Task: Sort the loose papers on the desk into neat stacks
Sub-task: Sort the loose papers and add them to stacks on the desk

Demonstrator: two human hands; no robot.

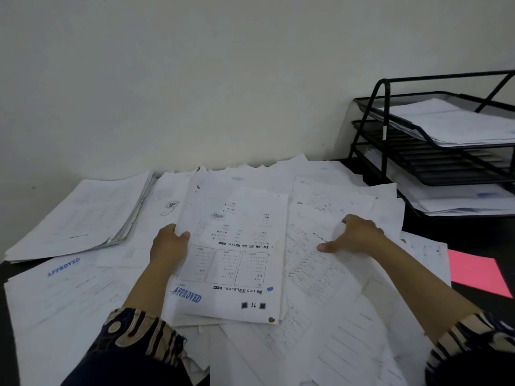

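Loose white papers [334,316] cover the dark desk, overlapping at many angles. My left hand [167,247] grips the left edge of a small bundle of printed sheets [237,252] with tables and a blue APPROVED stamp, thumb on top. My right hand [356,235] rests on a printed sheet [315,263] to the right of the bundle, thumb stretched out flat and fingers bent at the sheet's upper edge. A thicker stack of papers [80,218] lies at the back left.
A black three-tier wire tray [370,129] with papers in its tiers stands at the back right against the wall. A pink sheet [476,271] lies on the dark desk [473,235] at the right. Another APPROVED-stamped sheet [64,285] lies at the front left.
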